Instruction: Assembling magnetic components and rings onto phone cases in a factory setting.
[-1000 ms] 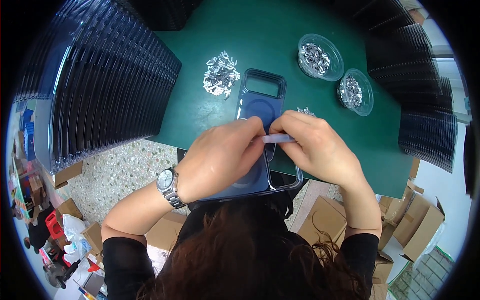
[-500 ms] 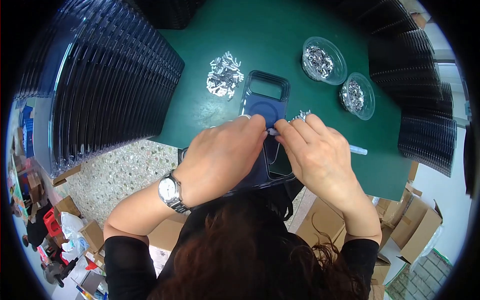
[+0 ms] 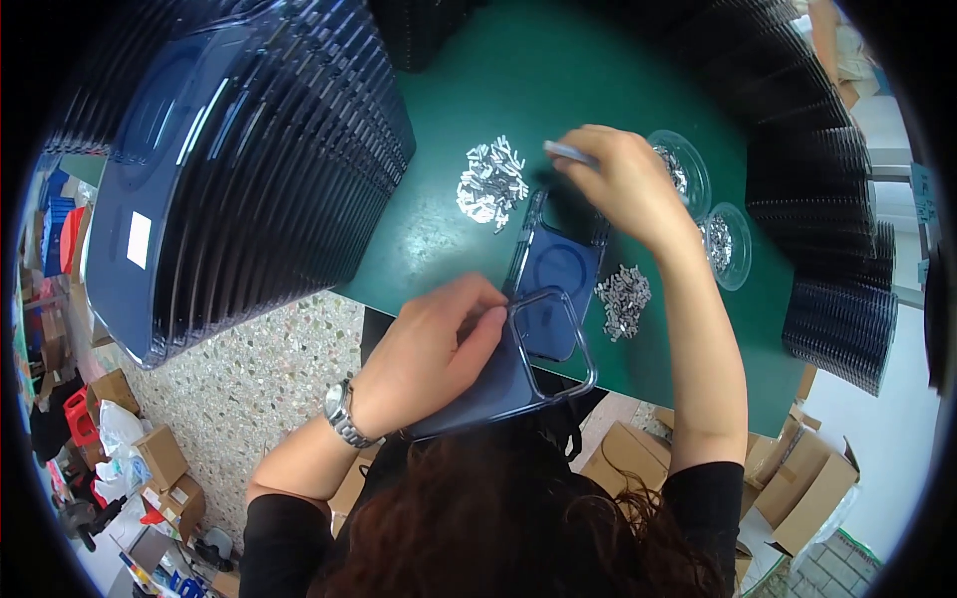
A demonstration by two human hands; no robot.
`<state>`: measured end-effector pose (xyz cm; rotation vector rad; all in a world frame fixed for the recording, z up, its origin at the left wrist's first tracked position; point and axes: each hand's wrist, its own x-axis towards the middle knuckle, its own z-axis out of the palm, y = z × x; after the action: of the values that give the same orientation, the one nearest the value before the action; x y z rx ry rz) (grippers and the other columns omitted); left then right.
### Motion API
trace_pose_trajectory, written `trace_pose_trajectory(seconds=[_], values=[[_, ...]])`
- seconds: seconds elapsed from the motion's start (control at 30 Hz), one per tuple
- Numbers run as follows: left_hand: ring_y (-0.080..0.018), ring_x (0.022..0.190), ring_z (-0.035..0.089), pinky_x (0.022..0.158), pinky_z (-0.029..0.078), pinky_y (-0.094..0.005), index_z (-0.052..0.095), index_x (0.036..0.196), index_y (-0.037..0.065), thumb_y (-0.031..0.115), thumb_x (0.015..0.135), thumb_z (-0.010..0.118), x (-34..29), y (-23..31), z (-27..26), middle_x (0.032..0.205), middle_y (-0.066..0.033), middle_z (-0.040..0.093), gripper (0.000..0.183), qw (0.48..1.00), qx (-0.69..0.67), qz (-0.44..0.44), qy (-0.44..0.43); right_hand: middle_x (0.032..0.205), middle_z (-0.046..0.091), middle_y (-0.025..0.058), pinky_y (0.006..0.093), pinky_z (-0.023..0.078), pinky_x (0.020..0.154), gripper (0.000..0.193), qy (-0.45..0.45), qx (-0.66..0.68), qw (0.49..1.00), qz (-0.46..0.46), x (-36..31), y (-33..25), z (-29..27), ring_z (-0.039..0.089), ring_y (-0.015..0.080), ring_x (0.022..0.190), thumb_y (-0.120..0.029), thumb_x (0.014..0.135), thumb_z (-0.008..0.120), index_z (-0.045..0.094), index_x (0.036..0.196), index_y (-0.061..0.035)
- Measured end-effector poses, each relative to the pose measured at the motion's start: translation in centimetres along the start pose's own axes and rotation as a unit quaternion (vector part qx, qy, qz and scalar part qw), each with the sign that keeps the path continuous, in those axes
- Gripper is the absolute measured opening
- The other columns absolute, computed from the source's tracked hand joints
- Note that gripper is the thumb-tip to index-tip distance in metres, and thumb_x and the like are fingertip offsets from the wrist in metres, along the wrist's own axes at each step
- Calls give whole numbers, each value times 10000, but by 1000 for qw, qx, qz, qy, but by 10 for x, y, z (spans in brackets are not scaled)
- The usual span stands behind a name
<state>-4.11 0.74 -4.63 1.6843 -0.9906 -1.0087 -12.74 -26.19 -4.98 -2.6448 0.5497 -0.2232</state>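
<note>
My left hand (image 3: 434, 344) is closed on a dark-blue translucent phone case (image 3: 483, 397), thumb and fingers pinching it beside its large camera cut-out. That case is tilted over the table's near edge. A second blue phone case (image 3: 578, 261) with a ring mark lies on the table just beyond, partly covered by the first. My right hand (image 3: 633, 184) is over the far end of the second case, closed around a slim pale pen-like tool (image 3: 570, 152) whose end points left. Left of it lies a pile of small shiny silver pieces (image 3: 491, 184).
Another pile of small grey pieces (image 3: 623, 301) is right of the cases. Two clear plastic bowls (image 3: 706, 174) hold more pieces, partly behind my right arm. Tall stacks of phone cases (image 3: 269, 169) line the left; further stacks (image 3: 837, 319) line the right. Cardboard boxes (image 3: 812, 473) stand below.
My hands have moved apart. The right hand has gone up and away with the pen-like tool, while the left keeps hold of the near phone case. The whole view has shifted.
</note>
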Motion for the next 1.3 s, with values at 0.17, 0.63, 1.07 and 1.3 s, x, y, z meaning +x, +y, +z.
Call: trace_pose_trajectory(seconds=[0.17, 0.63, 1.07, 1.3], values=[[-319, 883, 731, 762, 550, -371, 661, 1094, -9, 90, 1010, 653, -8, -18, -8, 959, -166, 743, 130, 997, 22, 45, 58, 1090, 767, 169, 461, 559, 937, 249, -106, -75, 991, 18, 36, -6, 26, 717, 387, 1050, -139, 882, 744, 785, 1112, -51], [-304, 893, 730, 776, 538, -356, 686, 1114, 21, 122, 1025, 657, 1, -18, -18, 961, -160, 733, 138, 993, 72, 40, 79, 823, 694, 174, 410, 536, 759, 211, -77, 13, 997, 20, 37, -1, 14, 682, 297, 788, -155, 816, 706, 709, 939, 16], [-190, 730, 660, 684, 499, -308, 659, 1052, 1, 103, 1019, 663, 27, 4, -18, 848, -113, 702, 107, 994, 67, 76, 35, 827, 656, -36, 224, 387, 650, 111, -31, 278, 956, 93, -27, -41, -46, 492, 41, 717, -100, 868, 787, 731, 929, -25], [-138, 638, 543, 583, 423, -317, 658, 1016, 6, 98, 1022, 653, 43, 18, -11, 786, -100, 658, 92, 992, 111, 61, -18, 865, 633, 103, 456, 530, 730, 192, 8, 94, 978, -187, -63, -43, -22, 623, 332, 871, 6, 776, 739, 666, 948, -41]])
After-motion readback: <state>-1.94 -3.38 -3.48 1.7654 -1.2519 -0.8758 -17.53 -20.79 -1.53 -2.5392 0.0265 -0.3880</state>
